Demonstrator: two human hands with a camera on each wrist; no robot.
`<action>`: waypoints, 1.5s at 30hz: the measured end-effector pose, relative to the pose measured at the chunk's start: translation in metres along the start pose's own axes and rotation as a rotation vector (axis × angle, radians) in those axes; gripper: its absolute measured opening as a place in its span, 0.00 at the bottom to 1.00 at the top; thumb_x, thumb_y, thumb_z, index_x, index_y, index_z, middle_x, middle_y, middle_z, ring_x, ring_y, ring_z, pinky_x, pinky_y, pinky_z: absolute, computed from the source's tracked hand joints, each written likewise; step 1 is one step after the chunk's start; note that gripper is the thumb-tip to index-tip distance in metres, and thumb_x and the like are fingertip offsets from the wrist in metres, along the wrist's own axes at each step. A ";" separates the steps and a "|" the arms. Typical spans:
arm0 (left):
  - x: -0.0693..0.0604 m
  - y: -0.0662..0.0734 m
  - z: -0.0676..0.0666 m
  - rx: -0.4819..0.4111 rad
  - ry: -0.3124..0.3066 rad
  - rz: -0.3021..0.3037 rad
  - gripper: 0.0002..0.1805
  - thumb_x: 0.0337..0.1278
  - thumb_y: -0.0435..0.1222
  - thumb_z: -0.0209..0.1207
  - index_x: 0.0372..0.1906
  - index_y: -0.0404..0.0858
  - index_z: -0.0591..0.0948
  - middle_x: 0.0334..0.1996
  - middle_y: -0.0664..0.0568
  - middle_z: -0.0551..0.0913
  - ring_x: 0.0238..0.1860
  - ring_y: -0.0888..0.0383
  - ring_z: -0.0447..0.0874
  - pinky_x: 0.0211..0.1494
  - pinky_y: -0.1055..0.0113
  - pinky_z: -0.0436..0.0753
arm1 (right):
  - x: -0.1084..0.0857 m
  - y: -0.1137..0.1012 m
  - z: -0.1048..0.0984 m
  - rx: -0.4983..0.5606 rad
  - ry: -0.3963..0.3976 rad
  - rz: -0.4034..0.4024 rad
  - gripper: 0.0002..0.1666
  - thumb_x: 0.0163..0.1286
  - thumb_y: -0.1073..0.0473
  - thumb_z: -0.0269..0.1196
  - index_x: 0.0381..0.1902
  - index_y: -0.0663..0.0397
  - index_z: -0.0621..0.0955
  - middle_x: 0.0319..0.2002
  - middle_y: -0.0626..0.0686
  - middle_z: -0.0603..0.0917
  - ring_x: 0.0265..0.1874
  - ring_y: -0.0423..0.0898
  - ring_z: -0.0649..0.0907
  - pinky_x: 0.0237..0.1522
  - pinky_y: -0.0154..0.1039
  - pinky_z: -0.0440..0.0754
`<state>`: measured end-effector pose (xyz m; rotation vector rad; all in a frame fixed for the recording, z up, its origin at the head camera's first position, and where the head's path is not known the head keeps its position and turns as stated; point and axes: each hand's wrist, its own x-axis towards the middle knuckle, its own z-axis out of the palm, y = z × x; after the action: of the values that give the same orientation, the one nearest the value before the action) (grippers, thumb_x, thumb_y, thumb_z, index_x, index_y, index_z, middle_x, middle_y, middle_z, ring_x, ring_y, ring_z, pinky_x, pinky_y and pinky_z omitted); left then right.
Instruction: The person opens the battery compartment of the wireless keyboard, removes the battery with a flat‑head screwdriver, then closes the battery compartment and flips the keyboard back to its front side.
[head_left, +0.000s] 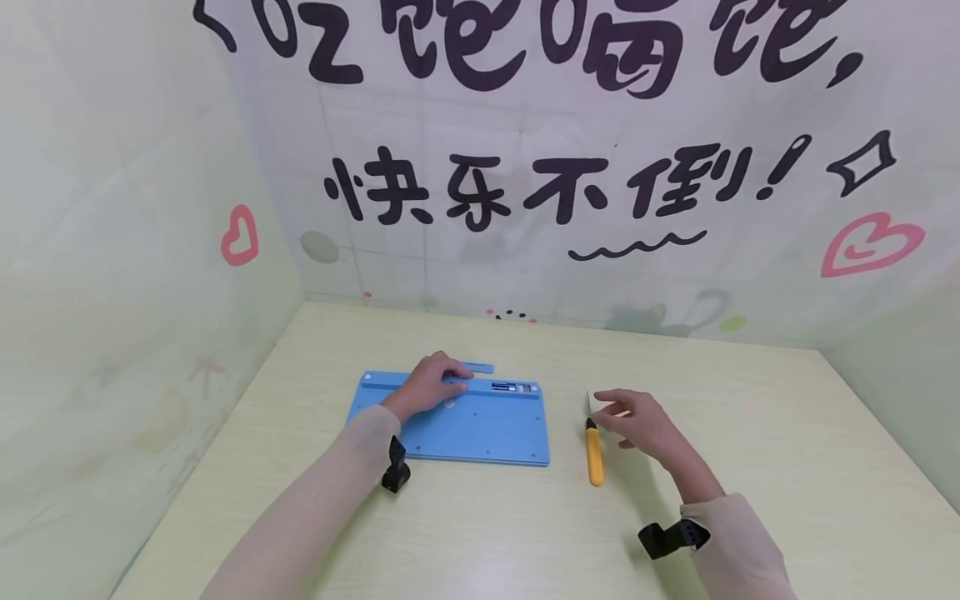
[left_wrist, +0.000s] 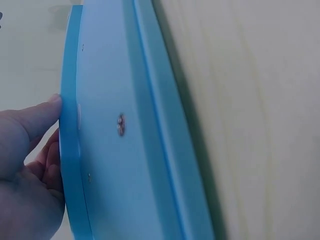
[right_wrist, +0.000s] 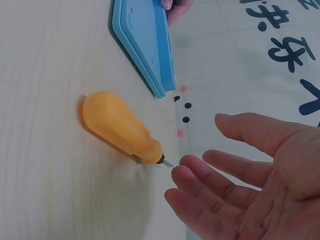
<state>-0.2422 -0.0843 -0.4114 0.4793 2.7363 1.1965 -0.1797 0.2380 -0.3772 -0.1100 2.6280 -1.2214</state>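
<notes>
A blue keyboard-like panel (head_left: 480, 425) lies with its screwed side up, a battery slot with its contents showing near its top right. My left hand (head_left: 431, 385) rests at the panel's raised far edge; in the left wrist view its thumb and fingers (left_wrist: 42, 117) touch the edge of the blue panel (left_wrist: 107, 150). My right hand (head_left: 637, 423) hovers beside the tip of a yellow-handled screwdriver (head_left: 594, 457), fingers spread and slightly bent. In the right wrist view, the hand (right_wrist: 250, 185) holds nothing and the yellow handle (right_wrist: 120, 125) lies on the table.
A small blue strip (head_left: 480, 367) lies just beyond the panel's far edge. The pale wooden table (head_left: 787, 433) meets a printed sheet (head_left: 525, 275) with black writing at the back, and similar sheets hang at both sides.
</notes>
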 end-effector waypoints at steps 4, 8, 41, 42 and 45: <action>0.000 -0.001 0.001 0.001 -0.008 0.010 0.11 0.56 0.33 0.60 0.45 0.39 0.83 0.38 0.53 0.76 0.44 0.55 0.72 0.50 0.59 0.72 | -0.005 0.004 0.002 -0.002 -0.011 0.010 0.30 0.61 0.58 0.63 0.58 0.67 0.71 0.38 0.56 0.80 0.36 0.50 0.79 0.29 0.43 0.81; 0.001 -0.003 0.001 0.005 -0.013 0.020 0.11 0.56 0.33 0.60 0.45 0.40 0.83 0.38 0.53 0.76 0.43 0.55 0.72 0.50 0.59 0.72 | -0.007 0.007 0.005 0.017 -0.017 0.020 0.33 0.60 0.58 0.65 0.60 0.66 0.70 0.38 0.55 0.80 0.33 0.48 0.79 0.28 0.43 0.80; 0.002 0.003 -0.003 -0.004 -0.047 -0.026 0.12 0.57 0.34 0.59 0.46 0.40 0.83 0.42 0.52 0.76 0.47 0.54 0.71 0.53 0.58 0.71 | 0.000 0.016 0.033 0.003 0.103 0.169 0.31 0.57 0.59 0.67 0.56 0.67 0.71 0.35 0.59 0.75 0.24 0.47 0.76 0.22 0.39 0.81; 0.001 0.003 -0.003 -0.001 -0.046 -0.029 0.12 0.57 0.34 0.59 0.46 0.40 0.83 0.42 0.52 0.76 0.47 0.54 0.71 0.53 0.59 0.71 | 0.001 0.016 0.033 0.002 0.102 0.163 0.31 0.57 0.60 0.67 0.56 0.67 0.71 0.35 0.59 0.75 0.24 0.47 0.76 0.22 0.39 0.81; 0.000 0.003 -0.003 0.001 -0.042 -0.034 0.12 0.57 0.34 0.59 0.46 0.40 0.83 0.42 0.52 0.76 0.47 0.54 0.71 0.53 0.59 0.71 | 0.002 0.016 0.035 0.001 0.105 0.152 0.30 0.57 0.62 0.66 0.55 0.68 0.71 0.34 0.59 0.74 0.23 0.47 0.76 0.22 0.39 0.80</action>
<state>-0.2424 -0.0843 -0.4069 0.4506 2.6988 1.1638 -0.1721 0.2224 -0.4116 0.1560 2.6672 -1.2077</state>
